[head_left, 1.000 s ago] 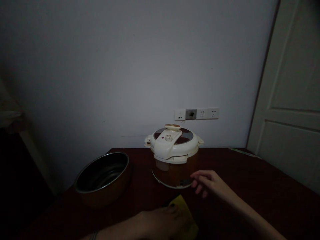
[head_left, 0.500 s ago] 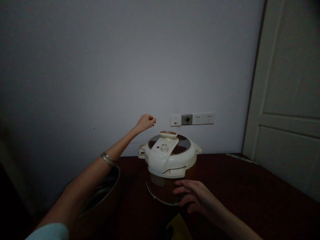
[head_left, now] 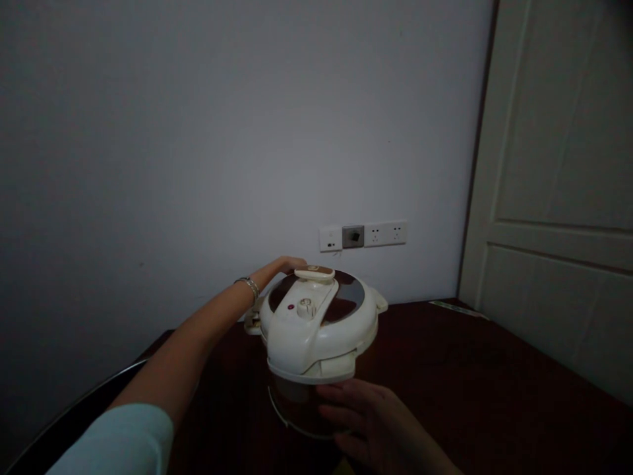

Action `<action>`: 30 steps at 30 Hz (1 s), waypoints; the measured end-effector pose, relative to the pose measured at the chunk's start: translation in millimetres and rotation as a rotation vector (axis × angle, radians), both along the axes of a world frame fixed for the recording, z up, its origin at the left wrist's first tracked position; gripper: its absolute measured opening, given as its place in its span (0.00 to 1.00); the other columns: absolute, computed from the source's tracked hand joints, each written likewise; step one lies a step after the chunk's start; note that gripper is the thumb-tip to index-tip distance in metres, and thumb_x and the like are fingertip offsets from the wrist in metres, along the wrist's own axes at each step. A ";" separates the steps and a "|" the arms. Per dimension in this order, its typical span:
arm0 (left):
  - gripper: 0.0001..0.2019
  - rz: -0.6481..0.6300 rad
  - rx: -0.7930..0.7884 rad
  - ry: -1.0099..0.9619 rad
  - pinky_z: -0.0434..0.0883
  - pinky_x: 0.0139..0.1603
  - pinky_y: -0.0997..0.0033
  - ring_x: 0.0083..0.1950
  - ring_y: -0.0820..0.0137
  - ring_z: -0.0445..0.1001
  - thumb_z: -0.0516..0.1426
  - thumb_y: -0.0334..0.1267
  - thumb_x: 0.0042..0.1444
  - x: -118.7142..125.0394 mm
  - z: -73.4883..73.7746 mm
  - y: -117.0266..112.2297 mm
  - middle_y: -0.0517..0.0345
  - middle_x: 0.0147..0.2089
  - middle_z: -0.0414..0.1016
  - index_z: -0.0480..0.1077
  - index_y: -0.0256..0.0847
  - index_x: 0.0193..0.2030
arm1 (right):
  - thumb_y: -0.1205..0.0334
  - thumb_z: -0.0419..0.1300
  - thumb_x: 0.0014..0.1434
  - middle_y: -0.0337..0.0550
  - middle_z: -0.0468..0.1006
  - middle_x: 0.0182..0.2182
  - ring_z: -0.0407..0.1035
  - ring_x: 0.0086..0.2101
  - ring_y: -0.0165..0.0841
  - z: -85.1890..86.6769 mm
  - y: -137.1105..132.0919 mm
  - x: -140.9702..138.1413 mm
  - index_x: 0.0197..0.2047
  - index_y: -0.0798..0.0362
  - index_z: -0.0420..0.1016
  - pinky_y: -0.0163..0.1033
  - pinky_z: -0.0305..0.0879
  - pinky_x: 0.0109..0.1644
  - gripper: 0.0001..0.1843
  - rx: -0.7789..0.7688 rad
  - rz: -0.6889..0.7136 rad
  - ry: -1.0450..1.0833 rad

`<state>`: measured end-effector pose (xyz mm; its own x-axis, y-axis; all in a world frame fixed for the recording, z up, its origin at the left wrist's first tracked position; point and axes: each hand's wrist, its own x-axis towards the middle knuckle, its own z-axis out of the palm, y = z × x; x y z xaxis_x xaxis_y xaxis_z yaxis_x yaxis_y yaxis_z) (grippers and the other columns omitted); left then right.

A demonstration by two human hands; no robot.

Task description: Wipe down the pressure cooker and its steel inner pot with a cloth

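A pressure cooker [head_left: 316, 343] with a cream lid and a brown body stands on the dark wooden table [head_left: 469, 382]. My left hand [head_left: 277, 267] reaches over its far left side and rests on the back of the lid; its fingers are hidden behind the lid. A bracelet sits on that wrist. My right hand [head_left: 368, 422] lies flat against the front of the cooker's brown body, with its fingers stretched out to the left.
The rim of a metal bowl [head_left: 69, 415] shows at the lower left, mostly behind my left arm. A strip of wall sockets [head_left: 363, 235] is on the grey wall behind the cooker. A pale door [head_left: 558, 198] stands at the right.
My left hand came down from the air onto the back of the lid. My right hand moved in against the cooker's front. The view shifted right, so the cooker looks nearer.
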<state>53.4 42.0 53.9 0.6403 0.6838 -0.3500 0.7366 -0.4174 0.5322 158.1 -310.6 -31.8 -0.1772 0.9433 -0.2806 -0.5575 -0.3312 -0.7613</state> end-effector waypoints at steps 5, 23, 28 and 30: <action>0.10 -0.060 -0.066 -0.033 0.69 0.41 0.61 0.32 0.68 0.70 0.55 0.37 0.42 0.6 -7.4 11.8 0.53 0.26 0.72 0.72 0.34 0.30 | 0.55 0.69 0.43 0.49 0.78 0.44 0.74 0.38 0.34 -5.1 4.4 -0.9 0.35 0.56 0.73 0.33 0.68 0.35 0.18 -0.022 0.002 0.011; 0.38 0.240 -0.464 -0.055 0.70 0.33 0.67 0.34 0.62 0.76 0.41 0.65 0.55 -161.8 9.9 -89.8 0.42 0.39 0.77 0.67 0.28 0.50 | 0.35 0.55 0.52 0.50 0.77 0.34 0.75 0.30 0.35 33.0 93.1 185.5 0.53 0.56 0.62 0.30 0.67 0.19 0.36 -0.020 0.052 -0.778; 0.40 0.241 -0.570 -0.195 0.70 0.31 0.71 0.34 0.67 0.75 0.36 0.66 0.55 -163.4 -5.3 -114.5 0.46 0.42 0.75 0.67 0.32 0.52 | 0.29 0.49 0.51 0.49 0.76 0.34 0.75 0.32 0.34 42.8 119.0 161.7 0.45 0.56 0.70 0.27 0.68 0.20 0.38 -0.092 0.314 -0.723; 0.39 0.257 -0.554 -0.200 0.71 0.29 0.72 0.33 0.68 0.74 0.37 0.68 0.53 -160.8 -8.1 -118.0 0.46 0.44 0.75 0.68 0.36 0.51 | 0.29 0.49 0.51 0.47 0.76 0.34 0.75 0.31 0.32 49.3 126.8 154.7 0.42 0.56 0.72 0.25 0.66 0.18 0.37 -0.085 0.354 -0.747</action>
